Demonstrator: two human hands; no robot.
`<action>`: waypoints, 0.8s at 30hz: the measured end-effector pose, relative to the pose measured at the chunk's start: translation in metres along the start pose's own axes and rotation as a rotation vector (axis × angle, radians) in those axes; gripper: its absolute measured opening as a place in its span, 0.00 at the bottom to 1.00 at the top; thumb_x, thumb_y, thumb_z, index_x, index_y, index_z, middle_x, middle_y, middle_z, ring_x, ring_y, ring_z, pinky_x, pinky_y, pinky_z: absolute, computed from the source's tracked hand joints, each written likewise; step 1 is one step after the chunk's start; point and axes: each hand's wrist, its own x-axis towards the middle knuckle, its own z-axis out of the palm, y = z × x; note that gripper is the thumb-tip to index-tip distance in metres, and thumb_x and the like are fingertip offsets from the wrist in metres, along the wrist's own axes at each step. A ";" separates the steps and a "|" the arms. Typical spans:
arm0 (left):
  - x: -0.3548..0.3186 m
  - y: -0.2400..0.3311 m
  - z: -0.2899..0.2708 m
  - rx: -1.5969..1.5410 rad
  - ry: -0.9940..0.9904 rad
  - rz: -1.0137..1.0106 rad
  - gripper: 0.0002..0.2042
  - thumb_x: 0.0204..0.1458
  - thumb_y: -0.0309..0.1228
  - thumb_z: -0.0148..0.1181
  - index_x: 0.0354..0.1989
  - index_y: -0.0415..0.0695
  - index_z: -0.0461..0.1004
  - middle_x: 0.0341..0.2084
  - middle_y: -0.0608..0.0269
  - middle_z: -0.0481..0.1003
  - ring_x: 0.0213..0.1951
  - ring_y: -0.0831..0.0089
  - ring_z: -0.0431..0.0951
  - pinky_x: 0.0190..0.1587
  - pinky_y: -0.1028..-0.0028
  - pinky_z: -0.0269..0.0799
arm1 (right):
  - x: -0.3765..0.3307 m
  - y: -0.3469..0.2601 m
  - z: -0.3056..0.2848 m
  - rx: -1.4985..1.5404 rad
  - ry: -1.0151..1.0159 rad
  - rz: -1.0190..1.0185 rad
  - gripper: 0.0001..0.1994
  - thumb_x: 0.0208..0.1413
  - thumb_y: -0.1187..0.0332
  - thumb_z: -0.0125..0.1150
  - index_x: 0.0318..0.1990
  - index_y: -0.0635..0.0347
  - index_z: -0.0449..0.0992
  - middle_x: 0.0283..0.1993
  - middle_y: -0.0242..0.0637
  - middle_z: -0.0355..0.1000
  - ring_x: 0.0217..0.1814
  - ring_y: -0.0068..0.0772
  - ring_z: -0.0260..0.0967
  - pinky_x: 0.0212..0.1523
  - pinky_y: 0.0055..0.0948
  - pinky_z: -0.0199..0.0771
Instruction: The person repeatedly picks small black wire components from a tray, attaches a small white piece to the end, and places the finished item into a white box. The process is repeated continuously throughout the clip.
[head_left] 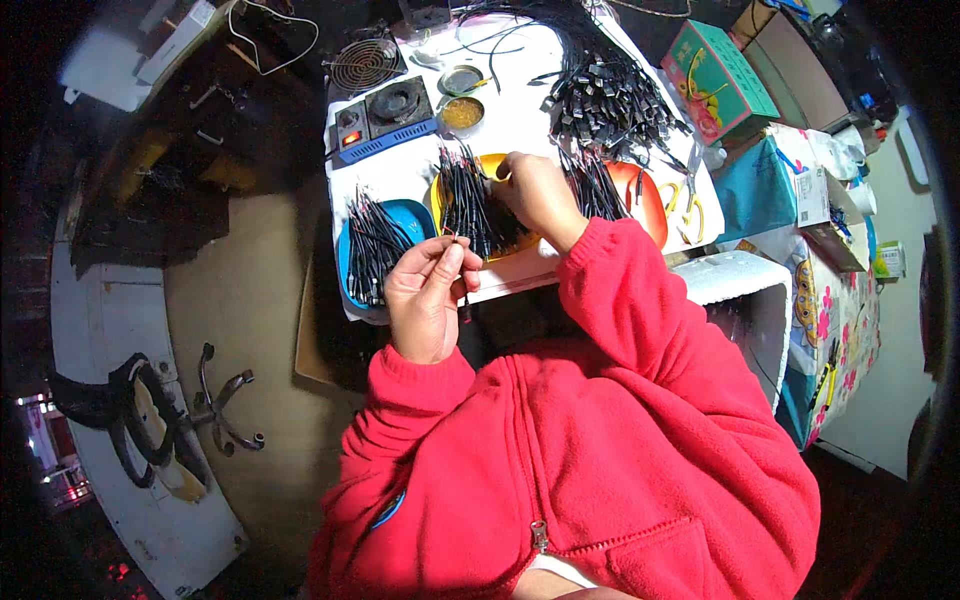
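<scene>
Black cables (462, 212) crowd the yellow tray (492, 162) where the right hand (540, 198), grip hidden, seems to be picking, while the left hand (424, 300) pinches a lead (455, 238) that next needs steadiness.

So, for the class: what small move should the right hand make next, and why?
Probably, the right hand should draw one cable from the thin black cables in the rounded yellow tray toward the left hand. It is over that tray, though its grip is hidden, while the left pinches a thin dark cable nearby.
</scene>
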 end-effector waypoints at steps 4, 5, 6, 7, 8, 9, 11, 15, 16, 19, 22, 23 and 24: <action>-0.004 0.001 0.000 0.004 -0.001 0.009 0.07 0.56 0.25 0.56 0.39 0.36 0.73 0.27 0.59 0.76 0.26 0.76 0.73 0.30 0.81 0.70 | -0.001 0.000 0.005 -0.061 -0.036 -0.012 0.11 0.46 0.65 0.62 0.27 0.67 0.78 0.28 0.56 0.73 0.33 0.55 0.74 0.36 0.44 0.74; -0.006 0.002 0.000 0.007 0.005 0.010 0.07 0.56 0.26 0.56 0.39 0.36 0.73 0.27 0.59 0.76 0.26 0.76 0.73 0.30 0.81 0.70 | 0.000 0.000 0.003 -0.089 -0.040 -0.004 0.11 0.46 0.64 0.62 0.27 0.67 0.78 0.27 0.56 0.73 0.32 0.55 0.74 0.36 0.44 0.74; -0.007 0.003 0.000 0.011 0.003 0.019 0.07 0.56 0.26 0.56 0.39 0.36 0.73 0.27 0.60 0.76 0.26 0.76 0.74 0.30 0.80 0.71 | 0.001 0.001 -0.002 -0.025 -0.111 0.015 0.12 0.45 0.63 0.62 0.25 0.67 0.79 0.26 0.57 0.73 0.31 0.54 0.74 0.35 0.44 0.74; -0.008 0.003 0.000 0.011 0.007 0.019 0.07 0.56 0.26 0.56 0.39 0.37 0.73 0.27 0.60 0.76 0.26 0.77 0.74 0.31 0.80 0.71 | 0.002 0.001 -0.006 0.048 -0.138 0.042 0.13 0.44 0.62 0.63 0.23 0.67 0.79 0.24 0.55 0.73 0.27 0.51 0.74 0.33 0.43 0.73; -0.009 0.003 0.000 0.012 0.018 0.014 0.07 0.56 0.26 0.56 0.39 0.37 0.74 0.27 0.60 0.76 0.26 0.77 0.74 0.31 0.79 0.71 | 0.004 0.001 -0.013 0.114 -0.205 0.065 0.14 0.45 0.62 0.62 0.23 0.68 0.78 0.22 0.53 0.73 0.25 0.47 0.74 0.31 0.40 0.73; -0.009 0.003 0.001 0.010 0.021 0.011 0.07 0.56 0.26 0.56 0.39 0.37 0.74 0.27 0.60 0.76 0.26 0.77 0.74 0.31 0.79 0.72 | 0.004 0.001 -0.020 0.172 -0.270 0.107 0.15 0.45 0.62 0.62 0.23 0.69 0.78 0.20 0.50 0.73 0.22 0.42 0.73 0.29 0.38 0.72; -0.009 0.001 0.002 0.014 0.036 -0.005 0.07 0.56 0.27 0.56 0.39 0.37 0.74 0.28 0.59 0.77 0.28 0.74 0.77 0.33 0.76 0.75 | -0.004 -0.001 -0.034 0.521 -0.434 0.313 0.13 0.53 0.64 0.57 0.28 0.68 0.74 0.20 0.30 0.68 0.17 0.20 0.62 0.18 0.20 0.61; -0.004 -0.005 0.005 -0.040 0.038 -0.004 0.07 0.57 0.26 0.55 0.39 0.36 0.73 0.32 0.55 0.77 0.34 0.68 0.80 0.37 0.72 0.78 | -0.034 -0.004 -0.052 0.770 -0.431 0.310 0.10 0.57 0.65 0.53 0.29 0.62 0.72 0.21 0.29 0.67 0.17 0.16 0.59 0.19 0.17 0.57; -0.002 -0.007 0.005 -0.029 0.028 -0.014 0.06 0.57 0.27 0.54 0.39 0.38 0.73 0.34 0.54 0.77 0.36 0.67 0.79 0.39 0.71 0.78 | -0.042 -0.004 -0.053 0.770 -0.480 0.269 0.10 0.58 0.65 0.52 0.29 0.62 0.72 0.21 0.29 0.68 0.18 0.16 0.59 0.20 0.18 0.57; 0.006 -0.012 0.009 -0.034 0.007 -0.015 0.06 0.58 0.27 0.52 0.39 0.39 0.73 0.37 0.52 0.77 0.40 0.64 0.79 0.41 0.69 0.78 | -0.044 -0.009 -0.049 0.491 -0.420 0.109 0.09 0.59 0.68 0.51 0.33 0.66 0.71 0.24 0.30 0.69 0.25 0.20 0.64 0.25 0.21 0.64; 0.010 -0.011 0.013 -0.073 0.041 -0.006 0.06 0.58 0.27 0.52 0.39 0.39 0.73 0.37 0.53 0.77 0.40 0.65 0.79 0.41 0.69 0.77 | -0.043 -0.017 -0.048 0.482 -0.234 0.052 0.07 0.59 0.72 0.52 0.34 0.69 0.69 0.26 0.31 0.69 0.27 0.19 0.64 0.29 0.22 0.67; 0.010 -0.010 0.014 -0.082 0.046 0.007 0.05 0.58 0.27 0.52 0.39 0.39 0.73 0.37 0.53 0.77 0.40 0.65 0.79 0.42 0.69 0.77 | -0.049 -0.019 -0.049 0.537 -0.188 -0.060 0.07 0.60 0.71 0.52 0.34 0.68 0.69 0.26 0.30 0.68 0.27 0.18 0.63 0.28 0.21 0.67; 0.008 -0.009 0.016 -0.087 0.073 0.002 0.05 0.58 0.27 0.52 0.39 0.40 0.73 0.37 0.53 0.77 0.40 0.65 0.79 0.42 0.68 0.77 | -0.057 -0.023 -0.050 0.552 -0.158 -0.151 0.07 0.60 0.71 0.53 0.34 0.68 0.68 0.26 0.30 0.68 0.26 0.17 0.63 0.28 0.20 0.66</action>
